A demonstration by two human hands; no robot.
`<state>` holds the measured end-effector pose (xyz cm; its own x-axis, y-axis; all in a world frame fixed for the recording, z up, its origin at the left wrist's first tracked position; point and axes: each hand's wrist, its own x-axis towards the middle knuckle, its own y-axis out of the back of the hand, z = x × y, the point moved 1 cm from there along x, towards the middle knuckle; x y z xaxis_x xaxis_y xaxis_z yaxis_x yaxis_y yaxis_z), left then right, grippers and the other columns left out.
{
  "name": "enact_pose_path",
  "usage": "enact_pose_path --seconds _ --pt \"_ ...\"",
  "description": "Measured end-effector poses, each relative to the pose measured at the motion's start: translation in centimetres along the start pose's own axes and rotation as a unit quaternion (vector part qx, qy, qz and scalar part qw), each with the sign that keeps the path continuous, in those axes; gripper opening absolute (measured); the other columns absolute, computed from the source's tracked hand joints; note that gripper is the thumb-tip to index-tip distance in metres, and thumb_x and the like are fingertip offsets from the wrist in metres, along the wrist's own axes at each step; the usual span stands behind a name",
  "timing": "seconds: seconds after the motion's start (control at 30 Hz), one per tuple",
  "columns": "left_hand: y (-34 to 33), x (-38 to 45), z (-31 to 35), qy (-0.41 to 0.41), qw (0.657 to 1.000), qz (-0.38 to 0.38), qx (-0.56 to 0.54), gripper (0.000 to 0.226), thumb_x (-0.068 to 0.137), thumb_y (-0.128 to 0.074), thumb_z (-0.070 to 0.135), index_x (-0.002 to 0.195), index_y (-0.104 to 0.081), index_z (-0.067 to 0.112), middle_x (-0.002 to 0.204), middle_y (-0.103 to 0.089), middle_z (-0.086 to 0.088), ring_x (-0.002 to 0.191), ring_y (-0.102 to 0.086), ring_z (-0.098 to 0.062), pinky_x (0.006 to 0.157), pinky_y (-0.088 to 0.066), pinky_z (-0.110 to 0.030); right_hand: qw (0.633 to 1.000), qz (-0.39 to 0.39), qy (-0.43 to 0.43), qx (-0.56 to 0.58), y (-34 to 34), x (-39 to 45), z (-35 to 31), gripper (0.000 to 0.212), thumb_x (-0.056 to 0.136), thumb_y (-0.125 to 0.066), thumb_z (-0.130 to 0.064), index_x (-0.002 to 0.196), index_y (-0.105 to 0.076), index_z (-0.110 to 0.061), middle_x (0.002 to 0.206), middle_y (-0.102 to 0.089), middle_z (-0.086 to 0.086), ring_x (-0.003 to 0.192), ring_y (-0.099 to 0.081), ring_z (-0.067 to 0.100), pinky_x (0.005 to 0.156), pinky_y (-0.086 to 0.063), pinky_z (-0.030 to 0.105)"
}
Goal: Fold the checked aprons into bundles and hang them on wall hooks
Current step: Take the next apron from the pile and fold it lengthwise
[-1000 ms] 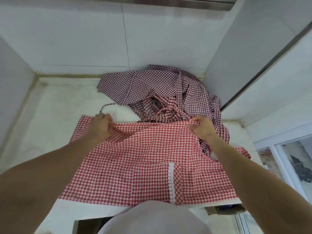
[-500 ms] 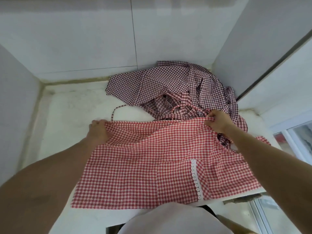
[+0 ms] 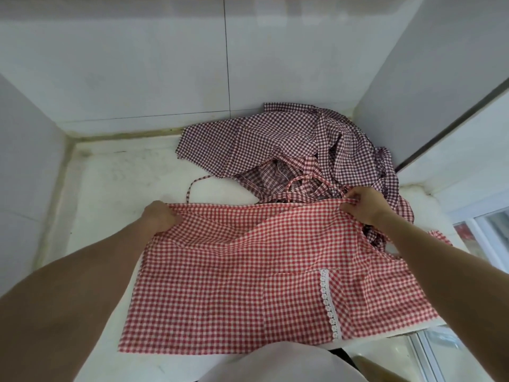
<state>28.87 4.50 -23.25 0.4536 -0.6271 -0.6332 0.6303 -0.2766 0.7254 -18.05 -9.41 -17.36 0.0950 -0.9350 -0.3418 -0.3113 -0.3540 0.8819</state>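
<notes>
Both hands (image 3: 161,219) (image 3: 363,205) pinch the red apron's (image 3: 248,271) top edge, fingertips hidden.

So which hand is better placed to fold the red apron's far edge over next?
Probably the left hand: it grips a free corner of the red apron, while the right hand pinches amid tangled straps.

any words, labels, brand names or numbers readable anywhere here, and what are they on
None: no readable text in this view.
Red apron: checked cloth and a lace strip only, no label showing.
Purple apron: checks only, no tag visible.
Wall tiles and counter: blank, only stains.
Window at right: a blurred red patch behind the glass, too unclear to read as text.
</notes>
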Motion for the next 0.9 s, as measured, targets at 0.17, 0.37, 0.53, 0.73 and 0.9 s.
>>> enact_pose_path --seconds 0.17,0.37,0.53,0.73,0.9 --pt "-0.2 0.4 0.2 0.027 0.992 0.074 -0.098 0.034 0.103 -0.045 0.024 0.107 -0.062 -0.005 0.120 -0.062 -0.027 0.086 -0.060 -0.030 0.081 -0.047 -0.036 1.000 -0.026 0.012 -0.001 0.2 0.5 0.3 0.029 0.083 -0.079 -0.027 0.104 -0.071 -0.010 0.108 -0.069 0.010 0.097 -0.060 0.024 0.092 -0.048 0.035" --pt "0.4 0.8 -0.5 0.081 0.982 0.103 -0.134 0.061 0.103 -0.045 0.024 0.148 -0.021 -0.010 0.145 -0.041 -0.030 0.130 -0.045 -0.043 0.108 -0.038 -0.045 0.999 -0.047 0.002 -0.005 0.5 1.0 0.3 0.036 0.081 -0.081 -0.034 0.108 -0.071 -0.011 0.111 -0.068 0.008 0.103 -0.061 0.026 0.095 -0.047 0.035" --pt "-0.3 1.2 -1.7 0.129 0.973 0.170 -0.084 0.049 0.102 -0.044 0.020 0.142 -0.034 -0.008 0.145 -0.037 -0.028 0.132 -0.037 -0.043 0.108 -0.033 -0.050 0.999 -0.017 -0.018 0.025 0.3 0.7 -0.2 0.037 0.078 -0.083 -0.030 0.107 -0.072 -0.009 0.101 -0.066 0.006 0.091 -0.057 0.019 0.087 -0.045 0.029" --pt "0.1 0.6 -2.1 0.098 0.969 0.184 -0.135 0.079 0.091 -0.068 0.037 0.141 -0.031 -0.011 0.140 -0.045 -0.031 0.127 -0.048 -0.044 0.103 -0.041 -0.048 0.988 0.085 -0.039 0.126 -0.5 -0.7 -1.3 0.039 0.071 -0.088 -0.013 0.102 -0.066 -0.009 0.096 -0.064 0.003 0.086 -0.058 0.018 0.078 -0.043 0.027" --pt "0.3 0.5 -2.4 0.047 0.977 0.144 -0.150 0.048 0.091 -0.070 0.029 0.124 -0.063 -0.005 0.120 -0.066 -0.025 0.106 -0.064 -0.038 0.094 -0.051 -0.040 0.965 0.114 -0.111 0.208 -0.9 -1.0 -1.5 0.060 0.062 -0.094 -0.018 0.108 -0.056 -0.011 0.105 -0.065 0.005 0.096 -0.062 0.023 0.085 -0.051 0.034"
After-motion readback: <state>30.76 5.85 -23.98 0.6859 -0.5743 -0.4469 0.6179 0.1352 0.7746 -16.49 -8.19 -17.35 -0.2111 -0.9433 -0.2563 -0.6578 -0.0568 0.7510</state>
